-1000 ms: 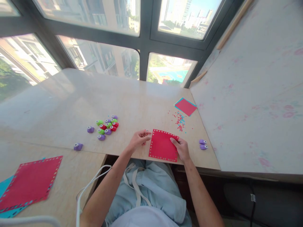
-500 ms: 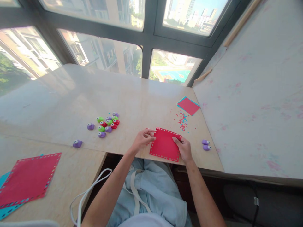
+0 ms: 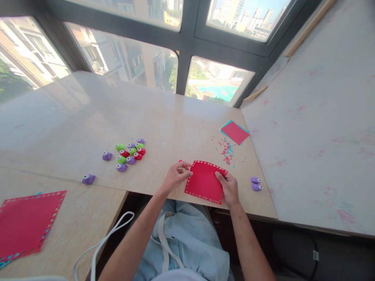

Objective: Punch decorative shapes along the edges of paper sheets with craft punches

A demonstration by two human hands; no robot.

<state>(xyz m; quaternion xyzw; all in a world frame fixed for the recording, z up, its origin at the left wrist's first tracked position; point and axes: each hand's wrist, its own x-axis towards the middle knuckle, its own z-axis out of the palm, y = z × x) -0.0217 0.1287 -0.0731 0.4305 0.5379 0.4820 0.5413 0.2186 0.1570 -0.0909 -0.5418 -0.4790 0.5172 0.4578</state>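
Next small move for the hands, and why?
Probably shift the right hand along the held red sheet to check its right edge for gaps: holes show along the top, left and bottom, but the hand covers part of that edge.

Prob. a home, an apt. rm. by the look: I'm at a pale counter [image 3: 164,117] w/ big dark window frames [image 3: 183,70] up front, tall bldgs. [image 3: 133,62] outside & a sports court [image 3: 216,93] way below, plus floral wallpaper [image 3: 322,125] to my R.
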